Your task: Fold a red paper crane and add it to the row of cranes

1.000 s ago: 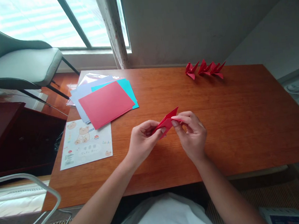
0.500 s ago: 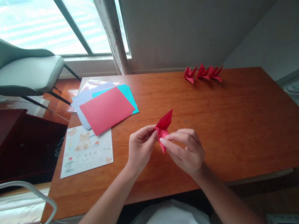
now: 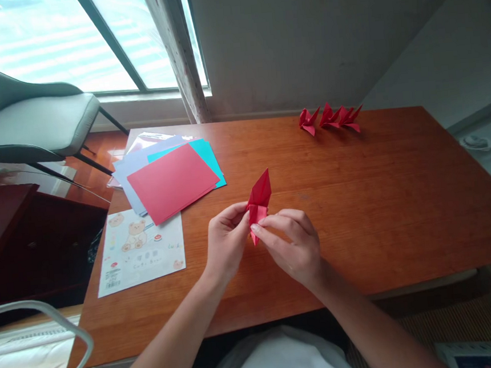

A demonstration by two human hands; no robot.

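Note:
A partly folded piece of red origami paper (image 3: 259, 192) is held up above the table, its pointed flap upward and a smaller tip downward. My left hand (image 3: 226, 237) pinches its left edge between thumb and fingers. From the right, the thumb and index finger of my right hand (image 3: 291, 240) grip the lower folded part. Several finished red paper cranes stand in a row at the table's far edge, among them a left one (image 3: 309, 122) and a right one (image 3: 350, 118). Fingertips hide part of the folds.
On the wooden table (image 3: 380, 206), red sheets (image 3: 174, 181) lie over blue sheets (image 3: 209, 155) and pale lilac ones (image 3: 126, 174). A white sheet printed with bears (image 3: 148, 255) lies in front of them. Beyond the left edge stands a chair (image 3: 38, 122), near a window.
Both hands and the red paper have shifted slightly left in view. The paper's upper flap has turned more upright. My head view has also moved a little.

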